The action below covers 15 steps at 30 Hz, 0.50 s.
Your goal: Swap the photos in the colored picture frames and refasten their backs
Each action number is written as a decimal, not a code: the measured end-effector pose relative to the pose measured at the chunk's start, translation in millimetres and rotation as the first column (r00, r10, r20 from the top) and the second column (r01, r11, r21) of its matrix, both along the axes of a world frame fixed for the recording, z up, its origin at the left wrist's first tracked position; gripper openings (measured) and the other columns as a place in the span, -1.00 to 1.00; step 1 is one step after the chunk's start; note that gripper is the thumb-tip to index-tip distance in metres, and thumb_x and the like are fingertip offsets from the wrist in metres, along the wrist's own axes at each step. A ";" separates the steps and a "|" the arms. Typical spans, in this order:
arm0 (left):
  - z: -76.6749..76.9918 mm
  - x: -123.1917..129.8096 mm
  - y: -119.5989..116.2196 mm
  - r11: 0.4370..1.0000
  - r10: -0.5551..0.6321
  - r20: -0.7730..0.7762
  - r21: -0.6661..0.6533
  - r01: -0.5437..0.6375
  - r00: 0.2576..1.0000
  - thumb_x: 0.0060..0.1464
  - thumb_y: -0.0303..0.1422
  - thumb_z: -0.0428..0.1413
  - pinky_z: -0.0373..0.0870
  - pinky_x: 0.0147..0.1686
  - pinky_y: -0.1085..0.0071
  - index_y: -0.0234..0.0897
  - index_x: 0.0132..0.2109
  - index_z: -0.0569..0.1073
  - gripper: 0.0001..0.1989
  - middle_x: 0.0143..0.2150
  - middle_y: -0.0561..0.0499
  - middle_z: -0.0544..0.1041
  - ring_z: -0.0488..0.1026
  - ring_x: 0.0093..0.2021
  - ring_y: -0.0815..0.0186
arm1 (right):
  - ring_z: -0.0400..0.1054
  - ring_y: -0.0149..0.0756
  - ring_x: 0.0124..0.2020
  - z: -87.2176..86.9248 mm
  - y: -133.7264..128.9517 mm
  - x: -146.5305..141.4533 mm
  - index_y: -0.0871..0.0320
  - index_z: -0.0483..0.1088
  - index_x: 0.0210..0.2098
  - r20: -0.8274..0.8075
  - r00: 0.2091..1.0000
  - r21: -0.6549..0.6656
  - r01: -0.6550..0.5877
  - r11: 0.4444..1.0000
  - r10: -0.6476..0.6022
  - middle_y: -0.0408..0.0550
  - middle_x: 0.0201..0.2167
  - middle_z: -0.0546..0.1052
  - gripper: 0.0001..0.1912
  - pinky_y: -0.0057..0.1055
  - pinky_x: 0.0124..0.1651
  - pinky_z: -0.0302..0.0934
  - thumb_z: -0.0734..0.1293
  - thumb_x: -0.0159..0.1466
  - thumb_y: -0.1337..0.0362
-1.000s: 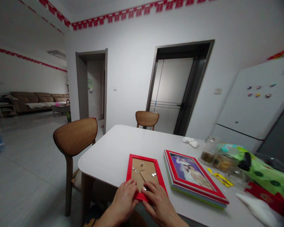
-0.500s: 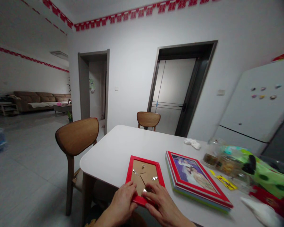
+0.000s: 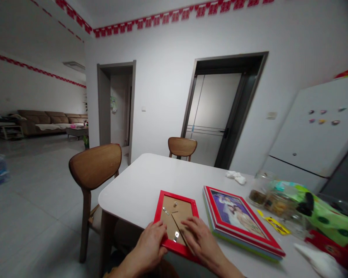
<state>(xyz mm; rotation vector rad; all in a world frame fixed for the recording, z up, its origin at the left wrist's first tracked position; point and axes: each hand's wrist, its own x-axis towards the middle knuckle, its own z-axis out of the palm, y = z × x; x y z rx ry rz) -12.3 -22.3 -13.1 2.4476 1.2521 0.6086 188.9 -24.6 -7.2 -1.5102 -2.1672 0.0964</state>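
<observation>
A red picture frame lies face down at the table's near edge, its brown backing board facing up. Small metal clips sit around the board, and a dark slanting line crosses its middle. My left hand is closed on the lower left corner of the frame. My right hand lies over the right side, fingers somewhat apart and touching the board and rim. It covers the right-hand clip. Right of it rests a stack of picture frames, topped by a red frame with a photo.
On the table's right stand glass jars, a yellow packet, a green bag and a crumpled white tissue. Wooden chairs stand at the left and far sides of the white table.
My right hand has shifted from the bottom clip toward the right side of the frame, uncovering the bottom clip and hiding the right one. My left hand keeps its place.
</observation>
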 end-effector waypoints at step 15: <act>1.0 5.2 -2.8 0.996 0.068 -0.030 -0.048 -0.069 0.997 -0.13 -0.36 0.09 -0.01 0.11 0.35 -0.32 0.01 0.26 -0.52 0.06 -0.09 0.29 0.15 0.09 0.26 | 0.23 -0.29 -0.30 -6.9 27.2 13.0 0.19 0.39 -0.46 0.198 0.950 0.002 0.247 0.969 -0.242 0.04 -0.35 0.37 -0.69 -0.39 -0.21 0.07 0.04 0.17 0.33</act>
